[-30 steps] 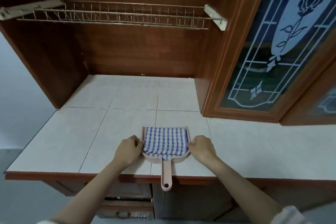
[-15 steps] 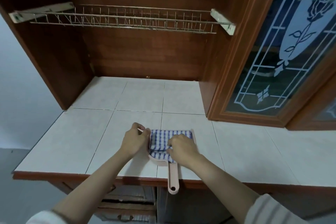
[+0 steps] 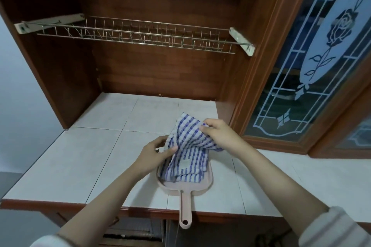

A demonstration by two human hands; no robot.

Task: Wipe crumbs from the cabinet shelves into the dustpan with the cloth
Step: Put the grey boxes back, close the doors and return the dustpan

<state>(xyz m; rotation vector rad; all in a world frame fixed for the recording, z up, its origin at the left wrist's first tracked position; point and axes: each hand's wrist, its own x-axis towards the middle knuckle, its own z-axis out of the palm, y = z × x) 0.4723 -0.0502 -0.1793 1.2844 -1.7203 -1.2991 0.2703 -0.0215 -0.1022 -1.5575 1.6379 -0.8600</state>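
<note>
A blue-and-white checked cloth is partly lifted off a pink dustpan that lies on the tiled shelf, its handle hanging over the front edge. My right hand pinches the cloth's upper part and holds it above the pan. At the cloth's left edge, my left hand grips the fabric with its thumb on top. The cloth's lower folds still lie in the pan. A small brown crumb sits at the back of the shelf against the wooden wall.
The white tiled shelf runs under a wooden cabinet recess. A wire dish rack hangs across the recess above. A glass cabinet door with a rose pattern stands at the right. Drawers lie below the shelf's front edge.
The cloth lay flat in the dustpan; both hands took hold of it and my right hand has lifted its upper part up and back. The view has moved closer.
</note>
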